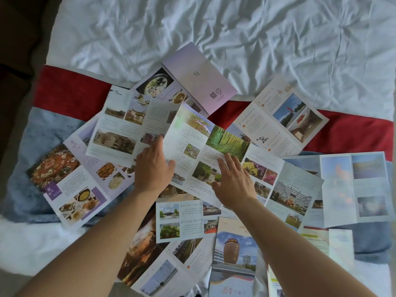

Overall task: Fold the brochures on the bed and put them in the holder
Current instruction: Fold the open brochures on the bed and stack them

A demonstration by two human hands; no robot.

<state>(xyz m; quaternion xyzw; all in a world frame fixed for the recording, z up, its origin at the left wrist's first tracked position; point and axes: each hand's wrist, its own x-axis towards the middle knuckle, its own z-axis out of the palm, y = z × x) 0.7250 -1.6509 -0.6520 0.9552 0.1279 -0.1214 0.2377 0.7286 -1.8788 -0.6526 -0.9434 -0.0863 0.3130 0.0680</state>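
on the rumpled white bed [257,28], scattered brochures [120,127]

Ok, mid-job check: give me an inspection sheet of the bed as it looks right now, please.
Surface: bed, rumpled white sheet, with a red and blue runner across it.
Job's things: many brochures lie unfolded and overlapping; the green brochure in the middle has its left panel raised. Holder: nothing seen.
Clutter: nothing seen apart from the brochures, such as the food brochure at left and the jar brochure near the bottom edge.
Grips: left hand holds the green brochure's left edge; right hand rests flat on it, fingers straight.
Cables: nothing seen.
Surroundings: dark floor at left of the bed.
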